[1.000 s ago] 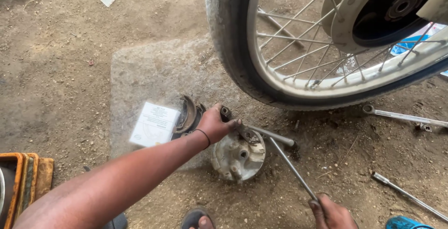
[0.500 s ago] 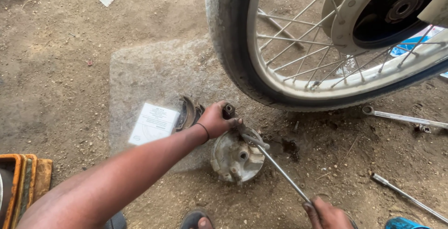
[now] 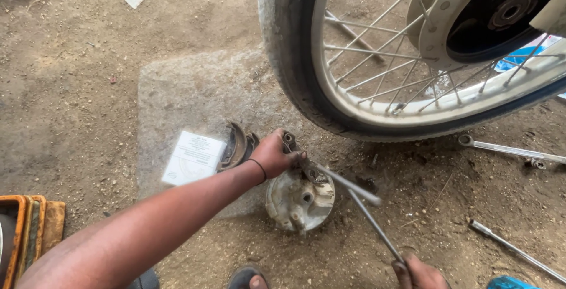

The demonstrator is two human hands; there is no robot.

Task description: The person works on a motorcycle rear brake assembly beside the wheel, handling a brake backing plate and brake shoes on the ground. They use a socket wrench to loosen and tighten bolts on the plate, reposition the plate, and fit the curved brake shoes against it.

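- Left hand (image 3: 275,153) is closed around a metal lever on the round brake plate (image 3: 295,203).
- Right hand (image 3: 421,274) is closed around a long rod (image 3: 374,224).
- Brake shoes (image 3: 237,146) lie beside the wheel (image 3: 330,88).

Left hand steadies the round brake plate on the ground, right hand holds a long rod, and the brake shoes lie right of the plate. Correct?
Not quite: in the head view the brake shoes lie left of the brake plate, beside the white box. Left hand and right hand with the rod are as stated.

brake plate (image 3: 298,202): round, grey metal | flat on dirt | rod (image 3: 371,221): thin, slanted above it
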